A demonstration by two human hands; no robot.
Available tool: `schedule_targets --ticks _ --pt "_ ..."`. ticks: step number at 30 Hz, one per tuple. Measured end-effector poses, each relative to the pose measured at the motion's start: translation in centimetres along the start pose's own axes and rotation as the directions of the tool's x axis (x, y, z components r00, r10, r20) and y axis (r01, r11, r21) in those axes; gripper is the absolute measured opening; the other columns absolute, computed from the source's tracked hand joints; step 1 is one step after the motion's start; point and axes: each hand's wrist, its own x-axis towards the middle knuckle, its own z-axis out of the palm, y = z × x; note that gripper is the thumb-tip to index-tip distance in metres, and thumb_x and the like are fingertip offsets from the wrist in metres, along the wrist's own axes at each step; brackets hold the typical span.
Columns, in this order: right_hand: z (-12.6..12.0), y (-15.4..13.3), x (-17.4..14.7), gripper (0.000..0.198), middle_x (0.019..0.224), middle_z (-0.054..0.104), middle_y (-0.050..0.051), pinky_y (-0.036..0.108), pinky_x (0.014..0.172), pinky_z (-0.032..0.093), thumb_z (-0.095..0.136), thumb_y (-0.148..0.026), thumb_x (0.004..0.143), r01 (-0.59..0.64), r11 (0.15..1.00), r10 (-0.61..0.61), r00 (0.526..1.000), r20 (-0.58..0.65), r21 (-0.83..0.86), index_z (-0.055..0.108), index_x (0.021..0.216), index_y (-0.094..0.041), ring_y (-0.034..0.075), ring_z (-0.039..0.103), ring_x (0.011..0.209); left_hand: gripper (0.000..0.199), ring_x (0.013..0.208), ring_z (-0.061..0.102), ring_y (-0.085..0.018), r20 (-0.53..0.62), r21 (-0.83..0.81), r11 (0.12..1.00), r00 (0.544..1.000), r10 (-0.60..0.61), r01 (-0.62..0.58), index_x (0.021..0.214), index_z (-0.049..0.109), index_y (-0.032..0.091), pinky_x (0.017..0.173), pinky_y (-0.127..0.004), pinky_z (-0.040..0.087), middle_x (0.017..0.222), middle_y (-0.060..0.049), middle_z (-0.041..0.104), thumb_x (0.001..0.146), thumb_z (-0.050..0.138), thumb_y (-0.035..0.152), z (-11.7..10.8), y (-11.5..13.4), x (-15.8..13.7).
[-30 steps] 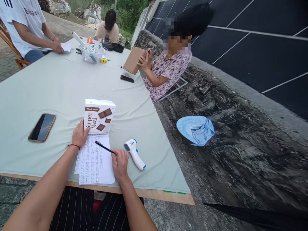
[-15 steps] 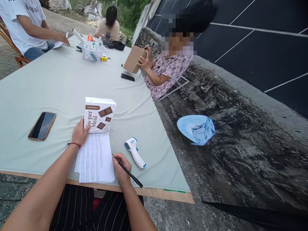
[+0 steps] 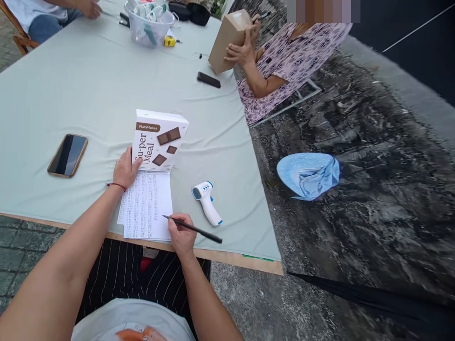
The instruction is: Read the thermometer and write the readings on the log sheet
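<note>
The left hand (image 3: 125, 171) gripped the lower left corner of the white box (image 3: 159, 140), thumb on its printed front, holding it upright at the top edge of the printed sheet (image 3: 147, 206); the right hand (image 3: 181, 235) was closed around a black pen (image 3: 192, 228), its tip touching the sheet's lower right part. Farthest left on the pale green tablecloth (image 3: 88, 80) lay a phone (image 3: 68, 155), face up and well apart from the left hand. Just beside the right hand, to its right, lay a white and blue thermometer gun (image 3: 207, 202). Farther right, on the dark ground, sat a light blue hat (image 3: 308, 174). At the table's far side, another person's hands held a brown cardboard box (image 3: 226, 40) near a dark phone (image 3: 208, 79).
</note>
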Motion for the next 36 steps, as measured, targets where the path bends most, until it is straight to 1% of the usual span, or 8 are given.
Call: schedule_targets --ticks 3,6,12,18,23,31,36 --pt "-0.2 -0.7 -1.0 0.012 0.057 0.052 -0.005 0.025 0.053 0.042 0.058 -0.027 0.078 0.048 0.996 -0.043 0.997 0.063 -0.073 0.054 0.068 -0.022 0.011 0.047 0.054 0.068 0.130 0.050 -0.032 0.003 -0.004 1.000 1.000 0.007 -0.007 0.149 0.033 0.016 0.105 -0.051 0.041 0.142 -0.017 0.053 0.097 0.032 0.060 0.1 0.0 0.0" --pt "-0.1 -1.1 -1.3 0.016 0.055 0.046 -0.006 0.024 0.051 0.039 0.056 -0.027 0.079 0.079 0.993 -0.070 0.992 0.104 -0.088 0.050 0.065 -0.023 0.011 0.044 0.051 0.070 0.131 0.050 -0.032 0.002 -0.013 1.000 1.000 0.010 -0.010 0.149 0.034 0.016 0.106 -0.050 0.040 0.143 -0.018 0.053 0.097 0.031 0.062 0.1 0.0 0.0" --pt "0.1 -1.2 -1.1 0.016 0.056 0.046 -0.006 0.025 0.051 0.038 0.055 -0.030 0.080 0.075 0.989 -0.051 0.981 0.187 -0.127 0.050 0.066 -0.023 0.011 0.043 0.052 0.071 0.133 0.049 -0.032 -0.007 -0.034 0.999 1.000 0.002 -0.003 0.149 0.036 0.018 0.108 -0.049 0.039 0.142 -0.016 0.054 0.096 0.032 0.065 0.2 -0.1 0.0" --pt "0.1 -1.2 -1.1 0.016 0.055 0.047 -0.006 0.024 0.051 0.037 0.055 -0.028 0.081 0.111 0.982 -0.078 0.975 0.210 -0.153 0.050 0.066 -0.023 0.010 0.042 0.049 0.072 0.133 0.048 -0.033 0.001 -0.031 1.000 1.000 -0.004 0.005 0.149 0.034 0.017 0.108 -0.051 0.038 0.143 -0.017 0.052 0.096 0.031 0.065 0.2 0.1 -0.1" --pt "0.1 -1.4 -1.1 0.018 0.055 0.046 -0.006 0.024 0.050 0.036 0.053 -0.027 0.082 0.126 0.975 -0.082 0.969 0.235 -0.180 0.047 0.065 -0.023 0.010 0.041 0.049 0.072 0.131 0.050 -0.033 -0.007 -0.029 1.000 1.000 0.009 -0.009 0.148 0.036 0.017 0.107 -0.050 0.040 0.142 -0.017 0.053 0.096 0.029 0.066 0.2 0.1 0.0" --pt "0.1 -1.1 -1.1 0.017 0.055 0.045 -0.007 0.024 0.050 0.035 0.052 -0.024 0.080 0.144 0.971 -0.096 0.965 0.243 -0.190 0.046 0.064 -0.023 0.010 0.040 0.049 0.072 0.131 0.050 -0.032 -0.010 -0.052 0.999 1.000 0.017 -0.018 0.149 0.035 0.019 0.107 -0.049 0.040 0.139 -0.016 0.055 0.095 0.032 0.067 0.2 -0.1 0.0" --pt "0.1 -1.2 -1.0 0.016 0.054 0.045 -0.007 0.024 0.051 0.035 0.052 -0.024 0.079 0.146 0.971 -0.104 0.970 0.219 -0.187 0.047 0.063 -0.023 0.010 0.041 0.049 0.072 0.133 0.048 -0.033 0.001 -0.035 0.999 1.000 0.000 0.000 0.149 0.034 0.018 0.108 -0.050 0.039 0.141 -0.016 0.054 0.095 0.032 0.065 0.2 0.0 0.0"
